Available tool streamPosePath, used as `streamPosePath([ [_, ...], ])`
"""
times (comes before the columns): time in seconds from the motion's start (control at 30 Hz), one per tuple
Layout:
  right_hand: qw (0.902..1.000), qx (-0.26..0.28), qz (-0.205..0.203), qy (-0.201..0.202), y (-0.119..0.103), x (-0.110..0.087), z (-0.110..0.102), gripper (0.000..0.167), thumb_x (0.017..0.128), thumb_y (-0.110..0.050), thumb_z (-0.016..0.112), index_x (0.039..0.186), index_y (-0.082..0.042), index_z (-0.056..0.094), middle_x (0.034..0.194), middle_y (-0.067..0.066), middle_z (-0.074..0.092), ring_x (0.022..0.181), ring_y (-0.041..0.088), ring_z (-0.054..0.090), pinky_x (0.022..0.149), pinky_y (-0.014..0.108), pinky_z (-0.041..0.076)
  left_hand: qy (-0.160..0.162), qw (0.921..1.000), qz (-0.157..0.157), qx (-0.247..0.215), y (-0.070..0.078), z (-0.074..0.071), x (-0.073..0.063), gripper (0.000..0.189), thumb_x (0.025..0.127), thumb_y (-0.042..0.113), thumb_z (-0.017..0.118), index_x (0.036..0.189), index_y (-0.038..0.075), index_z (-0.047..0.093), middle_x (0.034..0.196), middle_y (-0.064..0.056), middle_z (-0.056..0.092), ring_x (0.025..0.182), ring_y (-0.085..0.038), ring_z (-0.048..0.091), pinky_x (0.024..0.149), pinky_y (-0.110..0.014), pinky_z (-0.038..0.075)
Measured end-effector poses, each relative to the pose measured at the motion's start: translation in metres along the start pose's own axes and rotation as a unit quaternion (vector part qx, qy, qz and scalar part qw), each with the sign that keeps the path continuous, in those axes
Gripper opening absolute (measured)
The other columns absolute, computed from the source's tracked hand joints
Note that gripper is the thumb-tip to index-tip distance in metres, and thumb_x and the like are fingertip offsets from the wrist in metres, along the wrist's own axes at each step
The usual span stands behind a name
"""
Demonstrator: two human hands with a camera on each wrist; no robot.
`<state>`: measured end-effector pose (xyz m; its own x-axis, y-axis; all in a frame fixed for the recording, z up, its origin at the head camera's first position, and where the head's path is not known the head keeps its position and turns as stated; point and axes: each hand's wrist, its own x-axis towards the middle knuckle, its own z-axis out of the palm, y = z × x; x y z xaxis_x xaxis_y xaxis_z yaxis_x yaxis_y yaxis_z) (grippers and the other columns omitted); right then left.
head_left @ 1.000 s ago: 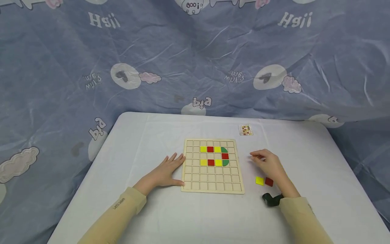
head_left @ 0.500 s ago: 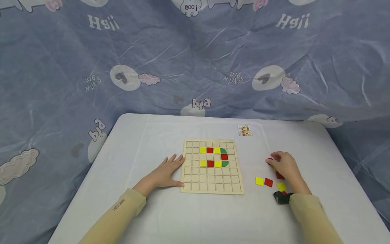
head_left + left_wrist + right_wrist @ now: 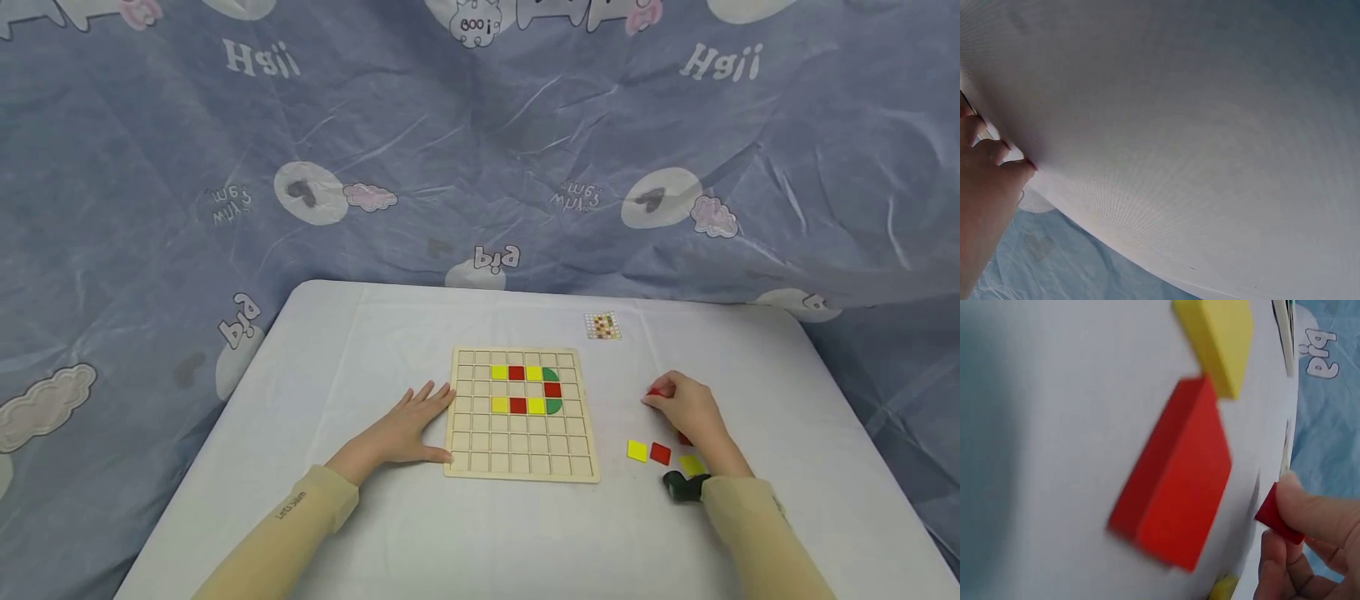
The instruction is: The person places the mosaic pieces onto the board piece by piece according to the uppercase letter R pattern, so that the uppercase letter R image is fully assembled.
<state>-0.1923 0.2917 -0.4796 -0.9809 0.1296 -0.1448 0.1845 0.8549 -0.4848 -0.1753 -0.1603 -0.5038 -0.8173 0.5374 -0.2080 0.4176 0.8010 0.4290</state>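
My left hand (image 3: 405, 429) lies spread at the left edge of a wooden grid board (image 3: 510, 465), fingertips and thumb touching its rim. On the board, yellow, red and green tiles form two rows, joined at the right by a red tile (image 3: 552, 390). Right of the board, my right hand (image 3: 686, 408) pinches a red square tile (image 3: 1279, 515) between thumb and fingers, above the table. Nearest to it on the cloth lie a yellow tile (image 3: 637, 451) and another red tile (image 3: 660, 453). More tiles are partly hidden under the right hand and wrist.
A small printed pattern card (image 3: 603, 326) lies behind the board to the right. The dark wrist camera (image 3: 682, 487) sits by the right sleeve. A white cloth covers the table (image 3: 405, 533), with a patterned blue curtain (image 3: 480, 150) behind.
The right hand went from beside the board rightward to the loose tiles and took hold of a red tile. It has since come slightly left with it. The left hand stays put.
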Motion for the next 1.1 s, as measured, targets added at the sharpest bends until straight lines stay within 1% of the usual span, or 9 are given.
streamPosePath([
  [0.13,0.9986,0.029,-0.036,0.027,-0.017,-0.001,0.005,0.031,0.086,-0.023,0.077,0.103,-0.001,0.062,0.088,0.014,0.064,0.078,0.024,0.053,0.065,0.028,0.045,-0.001,1.0000,0.000,-0.002,0.001,-0.001,0.000,0.108,0.077,0.061,0.074,0.158,0.015,0.022,0.165,-0.002,0.017,0.154,-0.030,0.007,0.124,-0.054,0.006],
  [0.27,0.9939,0.077,-0.073,0.031,-0.041,-0.001,0.013,0.025,0.086,-0.018,0.077,0.101,-0.003,0.064,0.091,0.012,0.066,0.082,0.023,0.057,0.071,0.027,0.048,-0.001,1.0000,0.000,-0.001,0.001,-0.001,0.000,0.108,0.077,0.061,0.075,0.158,0.015,0.022,0.165,-0.002,0.017,0.154,-0.029,0.007,0.124,-0.054,0.006],
  [0.47,0.9863,0.128,-0.104,-0.003,-0.083,-0.005,0.036,0.021,0.086,-0.017,0.077,0.101,-0.005,0.066,0.093,0.009,0.067,0.081,0.020,0.058,0.069,0.023,0.048,-0.002,1.0000,-0.001,0.000,0.000,0.000,0.000,0.108,0.077,0.061,0.075,0.158,0.015,0.021,0.166,-0.002,0.017,0.154,-0.029,0.007,0.124,-0.053,0.006],
  [0.57,0.9826,0.141,-0.119,-0.017,-0.102,-0.006,0.048,0.017,0.089,-0.014,0.074,0.104,-0.007,0.070,0.100,0.010,0.069,0.086,0.020,0.061,0.071,0.025,0.051,-0.002,1.0000,-0.001,0.001,0.000,0.001,0.001,0.108,0.077,0.062,0.074,0.158,0.015,0.021,0.166,-0.002,0.016,0.154,-0.029,0.007,0.124,-0.053,0.006],
  [0.7,0.9780,0.162,-0.128,-0.030,-0.124,-0.004,0.064,0.018,0.091,-0.015,0.071,0.109,-0.011,0.072,0.108,0.009,0.069,0.091,0.021,0.063,0.076,0.029,0.054,0.000,1.0000,0.000,0.000,-0.001,0.000,0.001,0.108,0.076,0.062,0.075,0.158,0.015,0.022,0.165,-0.002,0.017,0.154,-0.029,0.007,0.124,-0.054,0.005],
  [0.8,0.9737,0.184,-0.130,-0.033,-0.136,-0.001,0.074,0.018,0.090,-0.013,0.072,0.108,-0.011,0.072,0.103,0.008,0.069,0.087,0.020,0.063,0.074,0.028,0.053,0.000,1.0000,0.000,0.000,0.000,0.001,0.002,0.108,0.077,0.062,0.074,0.158,0.015,0.021,0.165,-0.002,0.016,0.154,-0.029,0.007,0.124,-0.054,0.005],
  [0.87,0.9719,0.195,-0.127,-0.035,-0.142,0.000,0.081,0.017,0.089,-0.013,0.074,0.105,-0.011,0.070,0.098,0.006,0.069,0.085,0.018,0.062,0.073,0.026,0.052,0.000,1.0000,0.000,-0.002,0.000,0.001,0.002,0.108,0.077,0.062,0.074,0.158,0.015,0.021,0.165,-0.002,0.016,0.154,-0.029,0.006,0.124,-0.054,0.005],
  [1.0,0.9716,0.194,-0.128,-0.045,-0.151,0.003,0.095,0.015,0.086,-0.012,0.076,0.099,-0.011,0.068,0.094,0.004,0.070,0.082,0.014,0.063,0.071,0.023,0.052,-0.005,1.0000,-0.007,0.001,0.000,0.003,0.004,0.109,0.076,0.063,0.073,0.159,0.016,0.019,0.166,0.000,0.015,0.155,-0.028,0.005,0.125,-0.053,0.005],
  [1.1,0.9733,0.175,-0.141,-0.048,-0.157,0.004,0.102,0.011,0.086,-0.011,0.076,0.096,-0.012,0.070,0.094,0.003,0.071,0.080,0.013,0.063,0.068,0.024,0.052,-0.007,0.9999,-0.010,0.001,0.001,0.002,0.004,0.110,0.076,0.063,0.074,0.159,0.017,0.019,0.166,0.000,0.015,0.155,-0.028,0.005,0.125,-0.053,0.006],
])
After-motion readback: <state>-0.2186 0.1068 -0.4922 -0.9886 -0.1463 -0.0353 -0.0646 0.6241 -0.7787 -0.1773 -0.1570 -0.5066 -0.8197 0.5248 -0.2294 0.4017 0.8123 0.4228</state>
